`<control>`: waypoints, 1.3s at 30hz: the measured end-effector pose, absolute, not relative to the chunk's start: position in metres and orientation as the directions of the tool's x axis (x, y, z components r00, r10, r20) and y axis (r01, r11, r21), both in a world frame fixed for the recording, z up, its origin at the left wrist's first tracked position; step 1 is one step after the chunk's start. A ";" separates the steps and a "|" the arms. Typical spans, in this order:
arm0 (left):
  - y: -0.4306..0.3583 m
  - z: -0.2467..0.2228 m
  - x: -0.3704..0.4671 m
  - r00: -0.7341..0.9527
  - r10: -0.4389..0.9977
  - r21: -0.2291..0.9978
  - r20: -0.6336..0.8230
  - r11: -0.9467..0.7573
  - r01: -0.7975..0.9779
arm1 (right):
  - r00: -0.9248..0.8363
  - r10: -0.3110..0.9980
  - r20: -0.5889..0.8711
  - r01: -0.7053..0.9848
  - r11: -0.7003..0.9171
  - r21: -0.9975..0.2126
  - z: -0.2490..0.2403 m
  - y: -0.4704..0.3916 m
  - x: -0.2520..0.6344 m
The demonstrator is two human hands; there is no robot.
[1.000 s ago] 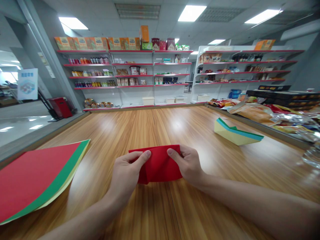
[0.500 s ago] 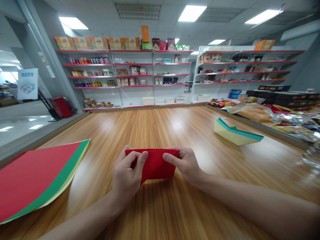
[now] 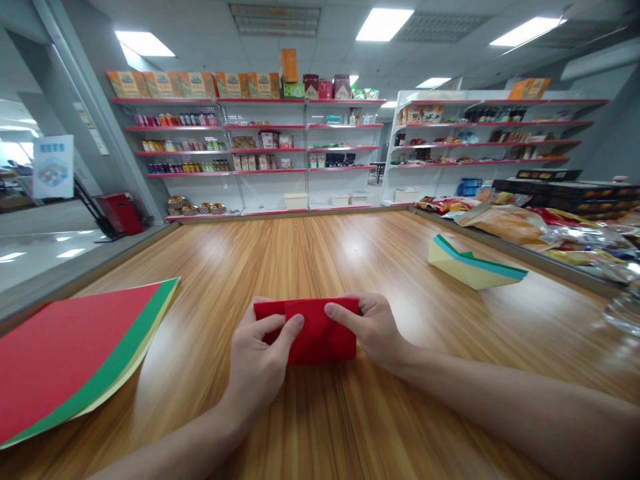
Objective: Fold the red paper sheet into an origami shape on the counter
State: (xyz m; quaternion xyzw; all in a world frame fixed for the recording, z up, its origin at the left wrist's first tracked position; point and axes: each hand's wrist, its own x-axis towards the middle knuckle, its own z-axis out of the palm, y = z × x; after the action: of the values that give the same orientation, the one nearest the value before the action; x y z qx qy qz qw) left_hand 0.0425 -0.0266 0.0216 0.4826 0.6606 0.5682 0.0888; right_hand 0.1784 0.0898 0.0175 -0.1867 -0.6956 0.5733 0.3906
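A folded piece of red paper (image 3: pixel 323 337) is held between my two hands, just above the wooden table. My left hand (image 3: pixel 263 353) grips its left side, the thumb pressed on the near face and the fingers behind. On the upper right corner, my right hand (image 3: pixel 375 327) pinches the paper, thumb in front and other fingertips hidden behind it. A flap edge stands upright near the left thumb, with a strip of red showing beyond it to the left.
Large coloured sheets (image 3: pixel 75 353), red over green and pale yellow, lie at the left. A folded paper boat (image 3: pixel 473 267) in yellow, blue and green stands on the table (image 3: pixel 240 253) at the right. Snack packets (image 3: pixel 505 223) and a clear container (image 3: pixel 625 310) are along the right edge.
My left thumb has shifted slightly right and down on the red paper. The paper's left part now shows a vertical flap edge, and its lower edge looks straighter. My right hand stays almost still.
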 end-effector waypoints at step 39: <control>-0.013 0.019 0.041 -0.590 0.805 0.983 0.055 -0.149 -0.111 | -0.639 0.709 0.298 -0.284 0.143 -0.948 0.015 0.093 0.177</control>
State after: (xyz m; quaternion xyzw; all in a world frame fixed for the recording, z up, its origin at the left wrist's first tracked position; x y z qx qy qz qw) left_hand 0.0410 -0.0134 0.0189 0.3087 0.5620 0.6923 0.3311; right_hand 0.1765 0.0925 0.0148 -0.1642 -0.6465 0.6338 0.3917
